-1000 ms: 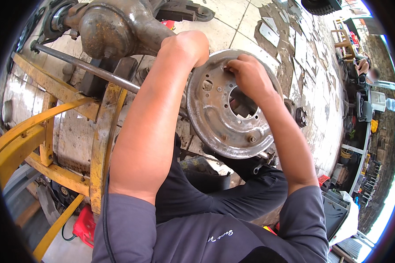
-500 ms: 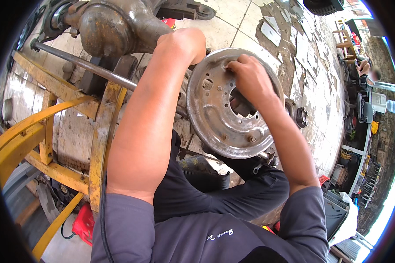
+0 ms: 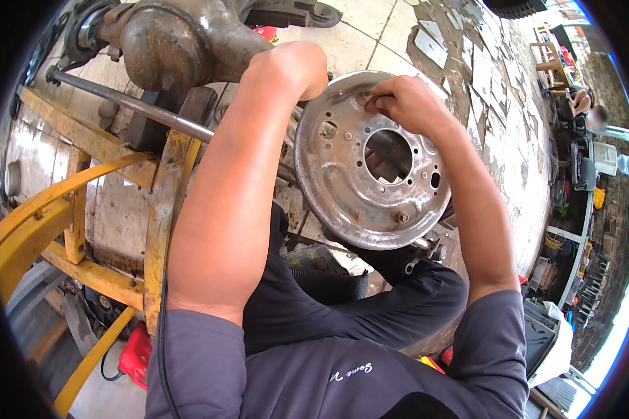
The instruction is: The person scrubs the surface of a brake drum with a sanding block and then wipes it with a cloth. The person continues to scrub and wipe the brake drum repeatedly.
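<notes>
A round, worn metal brake backing plate (image 3: 332,167) stands tilted in front of me, with a large centre hole and several smaller holes. My right hand (image 3: 409,105) is at its upper part, thumb and fingers pinched together against the face near a small hole; whatever is between the fingertips is too small to make out. My left hand (image 3: 293,66) is bent over at the plate's upper left rim, its fingers hidden behind the wrist. Low on the plate sits a bolt (image 3: 402,217). Beyond my left arm lies a rusty axle housing (image 3: 164,49).
A yellow metal frame (image 3: 105,272) stands at my left, with a long steel rod (image 3: 133,105) across it. A red container (image 3: 136,359) sits below. Broken tiles (image 3: 430,49) cover the far floor. Along the right are shelves with tools (image 3: 590,286) and a seated person (image 3: 581,105).
My right hand has shifted slightly right and its wrist has lifted, uncovering the plate's centre hole. Its fingertips stay near the same spot. My left arm has barely moved.
</notes>
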{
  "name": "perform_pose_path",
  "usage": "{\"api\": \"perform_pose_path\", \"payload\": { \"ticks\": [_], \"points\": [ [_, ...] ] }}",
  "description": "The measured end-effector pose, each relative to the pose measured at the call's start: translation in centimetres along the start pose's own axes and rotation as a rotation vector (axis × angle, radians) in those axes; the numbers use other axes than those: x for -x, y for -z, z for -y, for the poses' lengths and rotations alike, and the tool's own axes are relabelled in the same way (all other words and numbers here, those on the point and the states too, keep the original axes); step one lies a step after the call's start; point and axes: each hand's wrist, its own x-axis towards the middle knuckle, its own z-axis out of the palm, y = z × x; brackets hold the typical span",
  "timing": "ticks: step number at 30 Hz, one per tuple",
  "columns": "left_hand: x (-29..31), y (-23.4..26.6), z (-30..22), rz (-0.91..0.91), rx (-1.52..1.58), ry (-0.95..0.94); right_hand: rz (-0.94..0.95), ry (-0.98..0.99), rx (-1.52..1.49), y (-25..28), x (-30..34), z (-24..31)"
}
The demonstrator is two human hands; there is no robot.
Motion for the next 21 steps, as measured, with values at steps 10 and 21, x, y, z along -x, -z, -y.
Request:
{"api": "perform_pose_path", "payload": {
  "ticks": [10, 21],
  "points": [
    [0.2, 0.5, -0.4, 0.063, -0.025, 0.045, 0.078, -0.073, 0.069, 0.6, 0.1, 1.0],
    [0.1, 0.0, -0.5, 0.003, -0.001, -0.003, -0.043, -0.028, -0.012, -1.0, -0.3, 0.8]
  ]
}}
